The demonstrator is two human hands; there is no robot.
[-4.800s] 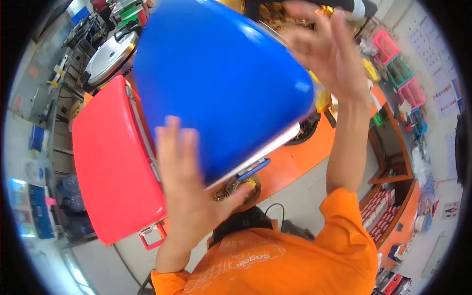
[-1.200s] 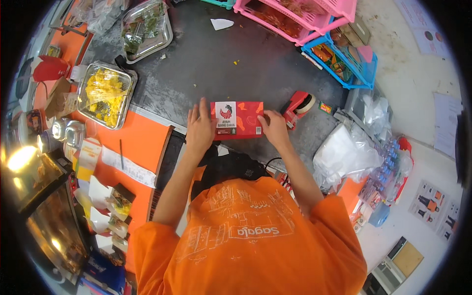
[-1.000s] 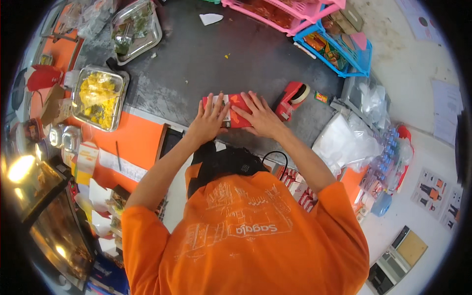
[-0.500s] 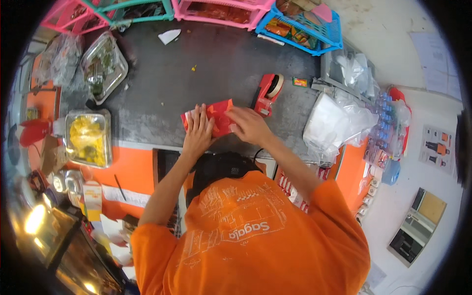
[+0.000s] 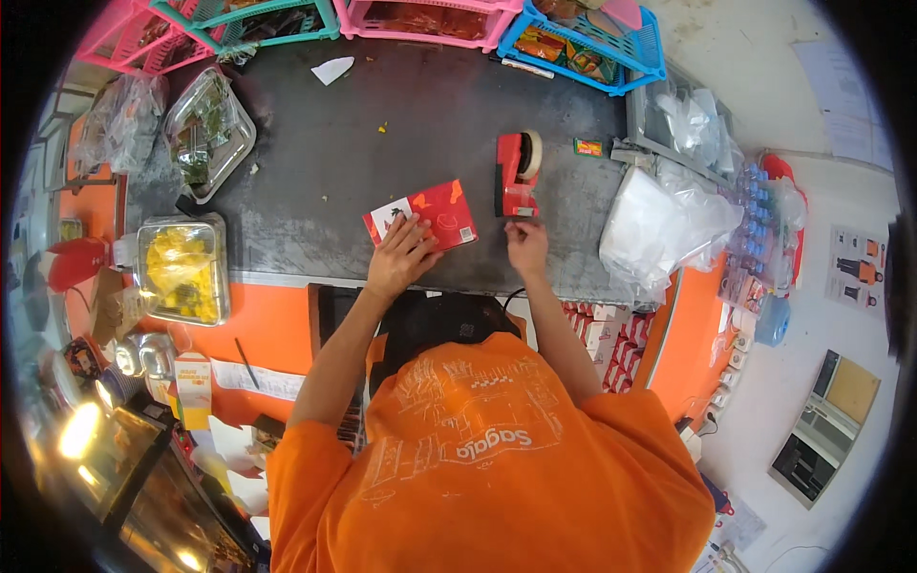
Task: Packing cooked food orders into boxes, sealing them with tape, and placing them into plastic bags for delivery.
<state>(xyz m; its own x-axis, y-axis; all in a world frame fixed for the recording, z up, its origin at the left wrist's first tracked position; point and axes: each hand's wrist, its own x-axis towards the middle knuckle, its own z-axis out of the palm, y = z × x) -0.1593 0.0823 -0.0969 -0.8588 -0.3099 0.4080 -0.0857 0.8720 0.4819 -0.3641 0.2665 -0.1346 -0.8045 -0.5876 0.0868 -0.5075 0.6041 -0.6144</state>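
The left forearm [image 5: 336, 368] and right forearm [image 5: 564, 346] both reach forward; the left grip [image 5: 401, 258] lies palm down, fingers extended and slightly fanned, while the right grip [image 5: 528, 254], well apart, has its fingers curled inward

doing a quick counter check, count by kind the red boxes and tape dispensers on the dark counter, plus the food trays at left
Red box under the left hand: 1
Tape dispenser near the right hand: 1
Yellow-filled tray and green-filled tray: 2
Total: 4
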